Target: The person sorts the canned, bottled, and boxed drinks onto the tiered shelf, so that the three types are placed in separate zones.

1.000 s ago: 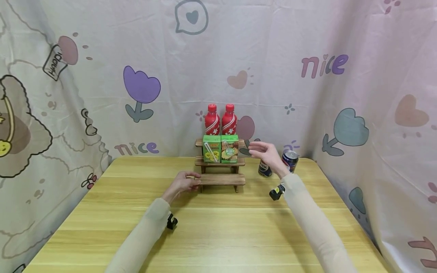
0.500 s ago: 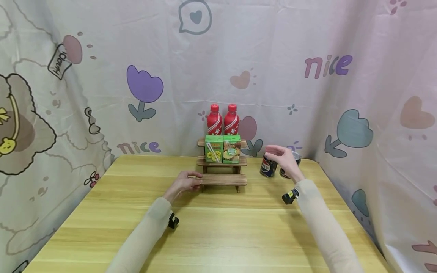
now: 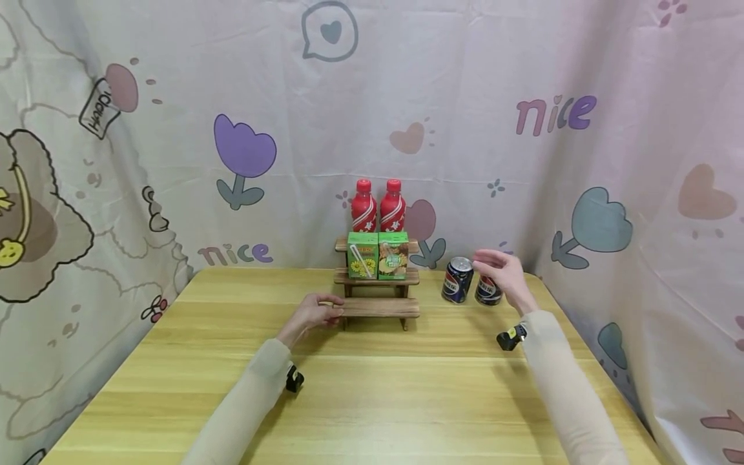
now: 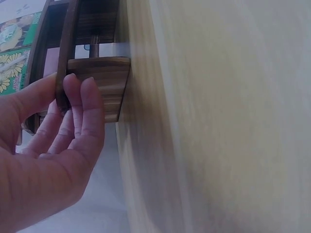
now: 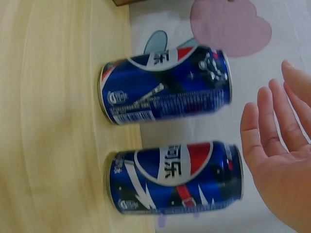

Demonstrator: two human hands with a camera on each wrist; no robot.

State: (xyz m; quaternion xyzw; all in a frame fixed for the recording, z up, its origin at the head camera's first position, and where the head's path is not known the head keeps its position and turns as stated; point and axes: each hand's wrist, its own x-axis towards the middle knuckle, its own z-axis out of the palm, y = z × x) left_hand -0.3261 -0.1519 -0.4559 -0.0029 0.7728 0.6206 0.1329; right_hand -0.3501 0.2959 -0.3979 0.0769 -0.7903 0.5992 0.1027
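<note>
"Risks?"
"Left hand (image 3: 312, 312) pinches the rack (image 3: 380, 308); tugging could topple its cartons (image 3: 393, 257); right hand (image 3: 507, 274), empty, loosely unfurled, hovers near the cans (image 3: 456, 281) beside the rack; brushing could tip one."

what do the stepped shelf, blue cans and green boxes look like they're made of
The stepped shelf looks like wood, stained brown with low sheen, as grain runs along its boards. The blue cans seem to be metal with glossy printing, given their silvery rims and bright highlights. The green boxes look like printed card, going by flat faces and square edges; any lining is hidden.
</note>
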